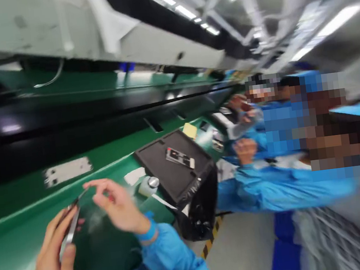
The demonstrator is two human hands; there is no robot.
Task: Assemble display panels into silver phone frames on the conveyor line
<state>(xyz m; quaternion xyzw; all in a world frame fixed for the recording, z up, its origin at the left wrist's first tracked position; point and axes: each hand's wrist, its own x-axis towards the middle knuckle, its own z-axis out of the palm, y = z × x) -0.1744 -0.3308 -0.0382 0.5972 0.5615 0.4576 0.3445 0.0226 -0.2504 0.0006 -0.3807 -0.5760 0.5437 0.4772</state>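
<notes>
On the left, my left hand (53,262) grips a thin, flat phone-like device (70,231), seen nearly edge-on with a silver side. A dark, narrow piece sticks up at its far end, too blurred to name. Just right of that end is my right hand (119,206), fingers curled and thumb close to the index finger. A small red spot shows between those fingers; what they pinch, if anything, I cannot make out. A blue band circles the right wrist. Both hands are above the green mat (116,254).
A black tray (153,156) holds a phone part (180,157). Nearby are a silver-capped bottle (148,185), white paper (134,176), a yellow pad (190,130) and a hanging black bag (201,213). A white plate (68,170) lies behind. Co-workers in blue sleeves (271,185) sit right.
</notes>
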